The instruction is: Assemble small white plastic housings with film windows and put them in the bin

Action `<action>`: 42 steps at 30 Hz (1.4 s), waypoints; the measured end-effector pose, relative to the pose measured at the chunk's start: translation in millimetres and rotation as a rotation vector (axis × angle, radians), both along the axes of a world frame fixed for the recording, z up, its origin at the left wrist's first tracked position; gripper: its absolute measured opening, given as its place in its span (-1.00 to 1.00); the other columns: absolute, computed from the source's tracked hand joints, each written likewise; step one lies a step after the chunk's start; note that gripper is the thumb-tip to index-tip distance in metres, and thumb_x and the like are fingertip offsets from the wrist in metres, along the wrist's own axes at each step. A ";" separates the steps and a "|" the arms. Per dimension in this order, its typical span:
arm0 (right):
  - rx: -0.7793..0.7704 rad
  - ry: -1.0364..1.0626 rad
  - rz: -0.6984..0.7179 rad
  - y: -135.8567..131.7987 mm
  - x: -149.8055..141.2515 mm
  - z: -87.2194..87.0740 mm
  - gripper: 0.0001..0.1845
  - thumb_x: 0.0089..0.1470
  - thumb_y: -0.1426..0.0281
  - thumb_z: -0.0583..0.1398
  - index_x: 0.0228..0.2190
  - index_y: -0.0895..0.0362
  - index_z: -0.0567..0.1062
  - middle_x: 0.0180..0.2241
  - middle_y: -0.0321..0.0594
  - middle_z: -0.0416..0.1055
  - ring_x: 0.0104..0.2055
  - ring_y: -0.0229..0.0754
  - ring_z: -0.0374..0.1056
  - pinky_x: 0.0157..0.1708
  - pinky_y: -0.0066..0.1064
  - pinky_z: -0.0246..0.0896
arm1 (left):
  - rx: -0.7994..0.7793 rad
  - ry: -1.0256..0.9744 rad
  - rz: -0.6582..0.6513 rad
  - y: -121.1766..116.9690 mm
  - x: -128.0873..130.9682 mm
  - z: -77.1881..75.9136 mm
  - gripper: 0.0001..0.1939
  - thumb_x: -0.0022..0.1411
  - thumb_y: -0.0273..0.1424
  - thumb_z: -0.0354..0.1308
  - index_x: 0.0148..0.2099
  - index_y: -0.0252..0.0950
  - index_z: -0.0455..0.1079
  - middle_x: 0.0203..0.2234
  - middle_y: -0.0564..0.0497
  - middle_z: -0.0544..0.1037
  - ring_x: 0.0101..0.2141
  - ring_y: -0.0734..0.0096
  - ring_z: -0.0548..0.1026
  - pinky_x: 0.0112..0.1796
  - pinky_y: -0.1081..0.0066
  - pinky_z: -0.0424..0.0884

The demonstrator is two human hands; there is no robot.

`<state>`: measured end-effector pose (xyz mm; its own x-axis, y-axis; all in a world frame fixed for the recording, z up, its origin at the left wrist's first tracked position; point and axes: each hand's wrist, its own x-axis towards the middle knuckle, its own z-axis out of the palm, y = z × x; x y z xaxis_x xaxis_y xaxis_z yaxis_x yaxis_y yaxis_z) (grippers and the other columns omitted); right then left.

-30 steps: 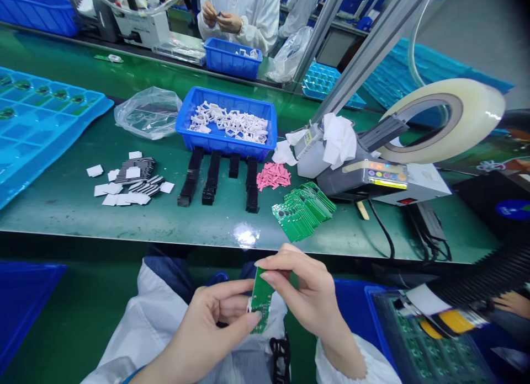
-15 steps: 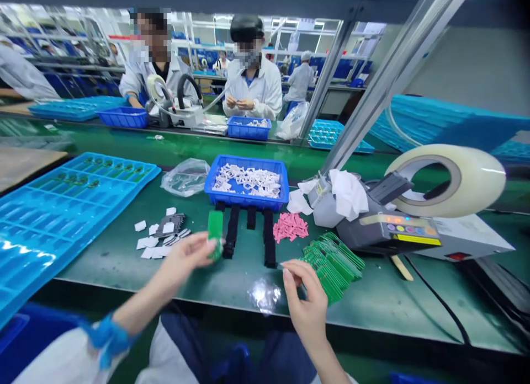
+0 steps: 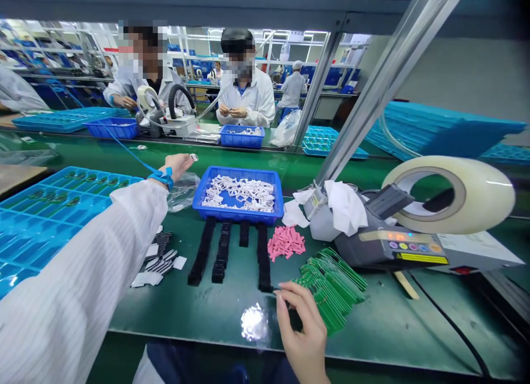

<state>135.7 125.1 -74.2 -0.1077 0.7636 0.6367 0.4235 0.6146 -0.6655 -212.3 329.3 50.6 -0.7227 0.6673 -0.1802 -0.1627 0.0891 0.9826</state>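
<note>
My left hand (image 3: 177,164) is stretched far out over the green belt (image 3: 124,152), past a blue bin (image 3: 238,214) of white plastic pieces. Its fingertips pinch a small pale piece (image 3: 194,157); a blue wrist strap (image 3: 162,177) sits at the white sleeve's cuff. My right hand (image 3: 300,329) rests at the table's near edge. Its fingers are bent together on the left end of a fanned row of green circuit boards (image 3: 335,282).
Black strips (image 3: 221,251) and pink pieces (image 3: 285,243) lie in front of the bin. A tape dispenser (image 3: 389,246) with a big tape roll (image 3: 449,193) stands right. Blue trays (image 3: 49,207) fill the left. People in white coats (image 3: 244,97) work across the belt.
The camera tilted up. My left hand carried a green board from my lap to the table, then reached out over the belt. My right hand moved to the board pile.
</note>
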 end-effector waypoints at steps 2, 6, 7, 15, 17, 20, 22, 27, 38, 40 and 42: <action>-0.010 -0.018 -0.008 1.9 0.4 0.4 -0.89 0.13 0.51 0.10 -0.35 0.13 0.43 -0.32 -0.12 0.41 -0.27 -0.17 0.37 -0.41 -0.40 0.31 | 0.052 0.017 0.003 -4.3 2.1 -4.4 -0.68 0.25 -0.34 0.10 0.03 -0.32 0.31 -0.07 -0.10 0.45 -0.17 0.28 0.49 -0.20 0.18 0.48; -0.063 -0.074 -0.058 6.2 -1.2 -4.4 -0.94 0.10 0.43 0.18 -0.32 0.14 0.41 -0.45 -0.24 0.35 -0.50 -0.29 0.27 -0.56 -0.49 0.23 | 0.145 0.050 -0.086 -41.0 22.3 -12.3 -0.78 0.23 -0.42 0.11 -0.07 -0.35 0.36 -0.16 -0.06 0.50 -0.23 0.35 0.50 -0.26 0.26 0.49; -0.075 -0.089 -0.075 6.9 -2.1 -6.4 -0.89 0.07 0.40 0.22 -0.32 0.15 0.40 -0.48 -0.27 0.33 -0.53 -0.30 0.24 -0.58 -0.49 0.21 | 0.162 0.054 -0.125 -55.8 30.6 -13.4 -0.81 0.22 -0.46 0.12 -0.10 -0.37 0.38 -0.19 -0.04 0.51 -0.25 0.38 0.51 -0.26 0.30 0.49; -0.082 -0.144 -0.089 5.4 -12.3 -10.8 -0.83 0.16 0.30 0.15 -0.41 0.14 0.41 -0.48 -0.25 0.33 -0.43 -0.22 0.28 -0.43 -0.42 0.21 | 0.042 0.003 -0.537 -209.7 110.0 -23.4 -0.83 0.00 -0.39 0.32 -0.31 -0.36 0.52 -0.43 -0.07 0.63 -0.42 0.39 0.54 -0.39 0.46 0.49; -0.086 -0.132 -0.077 4.5 -12.9 -7.4 -0.80 0.18 0.31 0.13 -0.44 0.13 0.40 -0.49 -0.26 0.32 -0.43 -0.22 0.28 -0.41 -0.41 0.21 | 0.000 -0.025 -0.642 -240.0 127.2 -33.6 -0.82 0.00 -0.32 0.32 -0.34 -0.33 0.53 -0.46 -0.05 0.64 -0.44 0.41 0.54 -0.40 0.47 0.47; -0.094 -0.111 -0.034 -2.3 -9.3 3.4 -0.80 0.19 0.34 0.10 -0.44 0.13 0.41 -0.47 -0.23 0.35 -0.39 -0.20 0.30 -0.37 -0.39 0.23 | -0.058 -0.105 -0.706 -272.5 150.2 -54.6 -0.78 0.05 -0.25 0.28 -0.31 -0.29 0.53 -0.42 -0.05 0.65 -0.40 0.40 0.54 -0.35 0.47 0.46; -0.116 -0.104 0.005 -13.5 -4.0 16.6 -0.80 0.19 0.35 0.10 -0.46 0.12 0.41 -0.43 -0.21 0.38 -0.34 -0.19 0.33 -0.33 -0.38 0.26 | -0.105 -0.187 -0.742 -286.7 163.5 -67.0 -0.72 0.06 -0.19 0.25 -0.24 -0.26 0.54 -0.29 -0.09 0.65 -0.29 0.33 0.56 -0.29 0.43 0.46; -0.449 -0.037 0.416 -51.6 9.8 63.7 -0.78 0.16 0.27 0.13 -0.48 0.09 0.43 -0.23 -0.17 0.42 -0.18 -0.16 0.39 -0.18 -0.36 0.32 | -0.098 -0.556 -1.067 -303.7 187.9 -72.0 -0.43 -0.05 0.00 0.25 -0.08 -0.26 0.52 -0.25 -0.11 0.63 -0.18 0.24 0.55 -0.14 0.33 0.42; 0.028 -0.216 0.215 -81.6 29.9 89.0 -0.87 -0.01 0.52 0.25 -0.43 0.03 0.50 -0.45 -0.23 0.42 -0.38 -0.15 0.34 -0.45 -0.35 0.32 | 0.074 -0.638 -0.994 -329.5 205.4 -54.6 -0.66 0.01 -0.14 0.28 -0.14 -0.07 0.56 -0.31 0.00 0.68 -0.24 0.29 0.58 -0.19 0.38 0.44; 0.025 -0.231 0.214 -83.1 31.3 89.5 -0.87 0.00 0.51 0.25 -0.41 0.03 0.50 -0.46 -0.24 0.40 -0.39 -0.16 0.32 -0.45 -0.34 0.31 | 0.087 -0.556 -0.980 -333.7 207.8 -55.9 -0.69 0.04 -0.15 0.25 -0.12 -0.02 0.55 -0.29 0.01 0.68 -0.20 0.25 0.58 -0.14 0.35 0.45; 0.014 -0.232 0.223 -83.5 31.5 90.5 -0.85 0.00 0.53 0.25 -0.39 0.02 0.50 -0.45 -0.24 0.39 -0.38 -0.15 0.30 -0.44 -0.34 0.29 | 0.090 -0.472 -0.986 -336.1 208.9 -56.4 -0.69 0.07 -0.13 0.22 -0.11 0.01 0.54 -0.32 0.02 0.68 -0.19 0.22 0.59 -0.15 0.34 0.46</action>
